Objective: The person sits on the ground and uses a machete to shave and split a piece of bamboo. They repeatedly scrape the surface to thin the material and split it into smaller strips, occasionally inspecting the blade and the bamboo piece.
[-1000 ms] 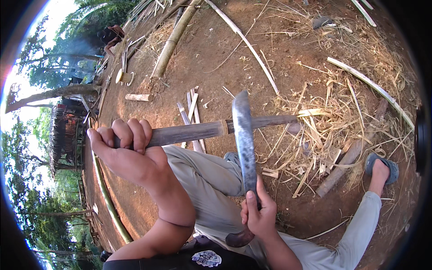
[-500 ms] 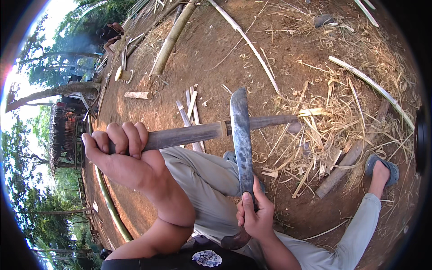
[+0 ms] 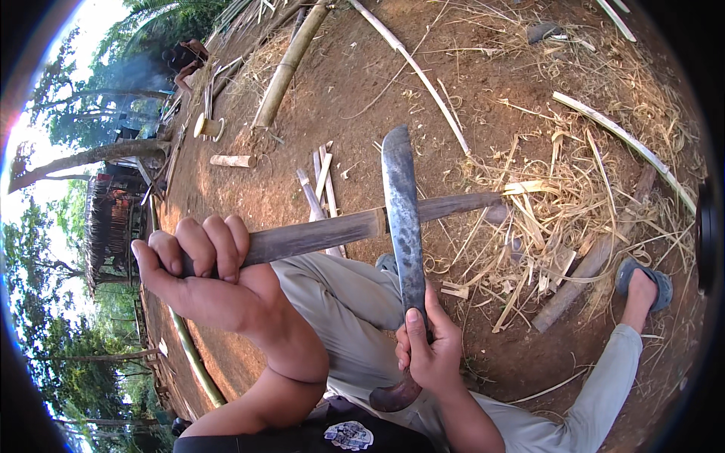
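A machete of mottled grey steel, its dark handle hooked at the end, rises from the right hand, whose fingers wrap the grip. The left hand curls its fingers tightly around one end of a flat, grained, dark-brown wooden strip; this runs rightward from them, crossing behind the blade. Below, curly pale shavings litter bare brown earth. Beyond stand a thatched hut and leafy trees.
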A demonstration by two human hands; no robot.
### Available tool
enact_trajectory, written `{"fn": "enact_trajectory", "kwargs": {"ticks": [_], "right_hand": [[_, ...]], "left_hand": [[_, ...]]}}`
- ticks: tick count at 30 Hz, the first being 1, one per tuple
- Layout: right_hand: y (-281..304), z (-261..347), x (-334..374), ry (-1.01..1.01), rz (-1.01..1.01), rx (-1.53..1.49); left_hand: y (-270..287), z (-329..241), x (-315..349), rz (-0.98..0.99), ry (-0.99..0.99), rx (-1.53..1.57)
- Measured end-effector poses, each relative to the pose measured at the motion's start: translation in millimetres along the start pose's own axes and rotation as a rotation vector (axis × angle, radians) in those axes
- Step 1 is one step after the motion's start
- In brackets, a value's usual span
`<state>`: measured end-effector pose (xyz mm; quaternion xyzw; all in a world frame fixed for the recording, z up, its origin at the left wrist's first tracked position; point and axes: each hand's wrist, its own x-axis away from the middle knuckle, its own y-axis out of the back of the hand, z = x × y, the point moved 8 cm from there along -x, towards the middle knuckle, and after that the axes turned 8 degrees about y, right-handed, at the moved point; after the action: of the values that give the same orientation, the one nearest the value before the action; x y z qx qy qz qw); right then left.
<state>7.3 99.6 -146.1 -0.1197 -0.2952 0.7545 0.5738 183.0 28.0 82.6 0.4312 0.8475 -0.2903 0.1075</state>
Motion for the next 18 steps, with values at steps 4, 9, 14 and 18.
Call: {"fn": "enact_trajectory", "kwargs": {"ticks": [4, 9, 14, 18], "right_hand": [[0, 1, -1, 0.057, 0.059, 0.091], [-1, 10, 4, 0.037, 0.023, 0.068], [16, 12, -4, -0.068, -0.089, -0.017], [-9, 17, 13, -0.003, 0.005, -0.062]], "left_hand": [[-3, -4, 1, 0.045, 0.004, 0.01], [-11, -4, 5, 0.148, 0.021, 0.038], [-22, 0, 5, 0.304, 0.064, 0.111], [-20, -5, 8, 0.25, 0.037, 0.065]]}}
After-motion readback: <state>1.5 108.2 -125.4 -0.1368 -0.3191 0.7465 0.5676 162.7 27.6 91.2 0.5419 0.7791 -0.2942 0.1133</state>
